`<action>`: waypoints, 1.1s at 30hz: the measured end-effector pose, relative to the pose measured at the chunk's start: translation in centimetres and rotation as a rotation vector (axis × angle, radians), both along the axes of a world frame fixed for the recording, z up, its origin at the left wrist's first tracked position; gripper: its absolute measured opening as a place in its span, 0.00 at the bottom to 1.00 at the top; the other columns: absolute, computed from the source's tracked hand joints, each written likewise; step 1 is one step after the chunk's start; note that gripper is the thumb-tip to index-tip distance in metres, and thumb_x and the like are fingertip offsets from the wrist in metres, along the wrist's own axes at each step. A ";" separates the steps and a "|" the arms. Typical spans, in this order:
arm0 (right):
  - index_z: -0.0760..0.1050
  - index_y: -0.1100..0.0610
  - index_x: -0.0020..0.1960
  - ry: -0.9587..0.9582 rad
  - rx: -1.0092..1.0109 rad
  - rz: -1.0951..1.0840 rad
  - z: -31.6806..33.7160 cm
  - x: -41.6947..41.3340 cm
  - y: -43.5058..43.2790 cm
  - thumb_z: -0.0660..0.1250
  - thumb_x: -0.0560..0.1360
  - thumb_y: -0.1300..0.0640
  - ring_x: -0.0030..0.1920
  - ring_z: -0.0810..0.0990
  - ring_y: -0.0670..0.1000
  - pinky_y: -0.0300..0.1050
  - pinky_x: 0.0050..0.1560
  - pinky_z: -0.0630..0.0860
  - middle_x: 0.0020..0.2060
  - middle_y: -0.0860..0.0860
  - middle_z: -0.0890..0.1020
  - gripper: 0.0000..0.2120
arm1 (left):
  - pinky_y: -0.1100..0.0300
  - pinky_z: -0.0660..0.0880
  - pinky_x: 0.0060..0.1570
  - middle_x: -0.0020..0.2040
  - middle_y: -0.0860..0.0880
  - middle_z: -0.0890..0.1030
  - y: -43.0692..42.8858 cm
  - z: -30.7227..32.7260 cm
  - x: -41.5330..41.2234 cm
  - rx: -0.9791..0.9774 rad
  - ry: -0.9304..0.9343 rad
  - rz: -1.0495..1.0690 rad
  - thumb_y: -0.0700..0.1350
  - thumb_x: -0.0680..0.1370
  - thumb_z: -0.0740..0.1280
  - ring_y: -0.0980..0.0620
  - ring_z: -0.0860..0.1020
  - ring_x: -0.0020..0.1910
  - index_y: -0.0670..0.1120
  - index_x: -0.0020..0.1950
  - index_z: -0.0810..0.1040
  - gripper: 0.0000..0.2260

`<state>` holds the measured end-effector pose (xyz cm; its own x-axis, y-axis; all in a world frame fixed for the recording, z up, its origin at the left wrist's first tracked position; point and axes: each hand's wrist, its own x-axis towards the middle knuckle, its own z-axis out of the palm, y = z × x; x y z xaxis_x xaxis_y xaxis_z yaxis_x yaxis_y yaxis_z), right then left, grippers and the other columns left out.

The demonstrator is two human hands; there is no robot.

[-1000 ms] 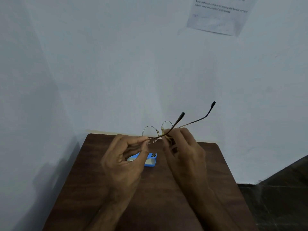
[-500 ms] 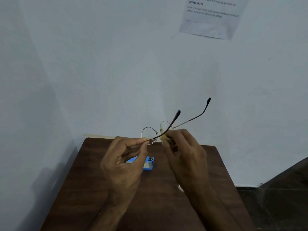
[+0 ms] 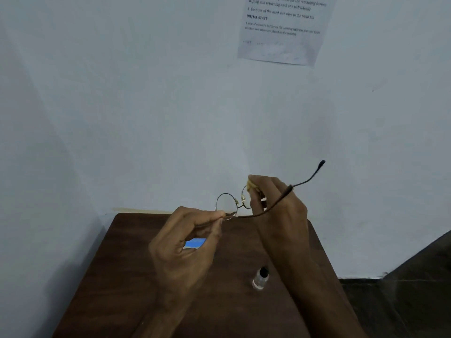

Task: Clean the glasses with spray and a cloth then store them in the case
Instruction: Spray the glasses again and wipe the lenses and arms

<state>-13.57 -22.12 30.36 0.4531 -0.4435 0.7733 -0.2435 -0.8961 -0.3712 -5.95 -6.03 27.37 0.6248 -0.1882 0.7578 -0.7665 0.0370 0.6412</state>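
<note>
I hold thin round wire-rimmed glasses (image 3: pixel 227 204) up over the far end of the table, their temples open and pointing right. My left hand (image 3: pixel 185 245) pinches the frame at the left hinge. My right hand (image 3: pixel 275 206) presses a small yellowish cloth (image 3: pixel 251 185) against the right lens, which is mostly hidden behind the fingers. A small clear spray bottle (image 3: pixel 260 279) with a black top stands on the table below my right wrist. A blue case or box (image 3: pixel 195 243) shows only in part behind my left hand.
The small dark wooden table (image 3: pixel 136 276) stands in a corner of pale walls. A printed paper sheet (image 3: pixel 283 28) hangs on the wall above. Dark floor (image 3: pixel 410 296) lies to the right of the table.
The view has tilted down a little, so the spray bottle now shows. My right hand has risen over the right lens with the cloth; the left hand keeps its pinch.
</note>
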 end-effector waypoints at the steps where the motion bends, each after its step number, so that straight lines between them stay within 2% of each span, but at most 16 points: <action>1: 0.83 0.57 0.58 0.008 -0.024 0.037 -0.1 -0.1 0.2 0.74 0.76 0.66 0.43 0.83 0.54 0.53 0.41 0.83 0.47 0.51 0.85 0.11 | 0.57 0.82 0.43 0.44 0.50 0.85 -0.2 0.2 -0.2 0.001 -0.016 0.005 0.41 0.75 0.78 0.55 0.84 0.44 0.42 0.48 0.87 0.05; 4: 0.84 0.57 0.58 0.013 -0.082 0.075 0.0 -0.9 0.2 0.76 0.76 0.66 0.43 0.83 0.53 0.50 0.41 0.82 0.47 0.50 0.85 0.12 | 0.57 0.82 0.43 0.44 0.50 0.85 -0.8 0.0 -0.5 0.009 -0.013 0.012 0.41 0.75 0.77 0.56 0.84 0.45 0.42 0.49 0.87 0.05; 7: 0.83 0.57 0.57 0.002 -0.026 0.010 0.2 -1.4 -1.8 0.75 0.76 0.67 0.42 0.82 0.53 0.51 0.41 0.82 0.47 0.50 0.85 0.12 | 0.54 0.84 0.44 0.44 0.48 0.86 -1.5 -0.6 -0.8 0.027 0.014 0.034 0.47 0.76 0.76 0.53 0.84 0.45 0.40 0.50 0.87 0.10; 10: 0.82 0.56 0.58 0.034 -0.054 -0.032 0.2 -1.8 -1.7 0.76 0.73 0.68 0.41 0.83 0.53 0.46 0.41 0.81 0.48 0.50 0.85 0.16 | 0.59 0.82 0.45 0.43 0.50 0.84 -2.2 0.2 -1.9 -0.004 -0.003 0.045 0.43 0.75 0.76 0.56 0.83 0.44 0.46 0.49 0.85 0.04; 12: 0.83 0.55 0.57 0.055 -0.085 -0.072 0.0 -2.3 -1.2 0.78 0.71 0.66 0.40 0.82 0.52 0.38 0.40 0.72 0.47 0.49 0.84 0.17 | 0.57 0.81 0.42 0.42 0.50 0.84 -2.6 0.6 -2.3 -0.045 0.009 0.053 0.38 0.75 0.76 0.55 0.83 0.43 0.47 0.50 0.84 0.07; 14: 0.82 0.54 0.58 0.035 -0.034 -0.109 0.2 -2.8 -1.2 0.78 0.72 0.64 0.38 0.82 0.51 0.36 0.39 0.68 0.47 0.48 0.84 0.17 | 0.55 0.82 0.42 0.43 0.50 0.84 -2.9 0.5 -2.5 -0.048 0.006 0.058 0.39 0.75 0.76 0.54 0.83 0.42 0.46 0.49 0.85 0.04; 18: 0.80 0.54 0.62 -0.022 0.024 -0.032 0.3 -3.3 -0.8 0.79 0.72 0.62 0.37 0.85 0.51 0.38 0.40 0.75 0.48 0.49 0.86 0.20 | 0.55 0.82 0.42 0.43 0.48 0.83 -3.8 0.6 -3.6 -0.072 0.055 0.084 0.35 0.75 0.78 0.51 0.84 0.42 0.43 0.48 0.86 0.06; 21: 0.77 0.52 0.62 -0.016 0.024 -0.016 0.3 -3.8 -0.9 0.79 0.71 0.63 0.37 0.85 0.50 0.37 0.40 0.75 0.46 0.49 0.86 0.22 | 0.57 0.82 0.43 0.43 0.47 0.83 -4.2 0.9 -4.1 -0.102 0.089 0.096 0.33 0.74 0.78 0.50 0.85 0.41 0.45 0.49 0.86 0.09; 23: 0.75 0.50 0.62 -0.030 0.088 -0.003 0.2 -4.2 -1.4 0.78 0.72 0.62 0.39 0.85 0.49 0.38 0.41 0.80 0.47 0.47 0.86 0.23 | 0.59 0.82 0.44 0.43 0.48 0.83 -4.5 1.0 -4.6 -0.099 0.097 0.094 0.33 0.73 0.78 0.51 0.85 0.41 0.45 0.49 0.86 0.09; 25: 0.77 0.51 0.62 -0.066 0.113 0.064 -0.1 -4.6 -1.1 0.77 0.74 0.62 0.43 0.85 0.49 0.45 0.42 0.85 0.50 0.47 0.85 0.20 | 0.58 0.82 0.43 0.43 0.48 0.83 -4.7 1.1 -5.3 -0.106 0.115 0.091 0.33 0.73 0.78 0.50 0.85 0.41 0.44 0.49 0.86 0.08; 28: 0.78 0.53 0.62 -0.092 0.067 0.207 -0.6 -5.1 -0.1 0.77 0.76 0.61 0.48 0.85 0.48 0.46 0.46 0.85 0.53 0.48 0.85 0.16 | 0.58 0.82 0.44 0.43 0.48 0.84 -4.7 1.1 -5.7 -0.114 0.109 0.114 0.33 0.73 0.78 0.50 0.85 0.41 0.43 0.49 0.86 0.08; 33: 0.75 0.47 0.63 -0.136 0.147 0.130 -0.2 -5.6 -0.7 0.77 0.75 0.60 0.45 0.85 0.47 0.46 0.43 0.86 0.52 0.47 0.86 0.21 | 0.48 0.84 0.44 0.44 0.48 0.85 -4.2 0.5 -6.1 -0.054 0.071 0.091 0.36 0.73 0.79 0.48 0.86 0.43 0.40 0.50 0.87 0.07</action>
<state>-19.18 -22.83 30.19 0.4097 -0.5001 0.7629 -0.0681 -0.8507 -0.5212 -12.01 -10.26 27.90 0.6897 -0.0880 0.7187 -0.7212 0.0052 0.6927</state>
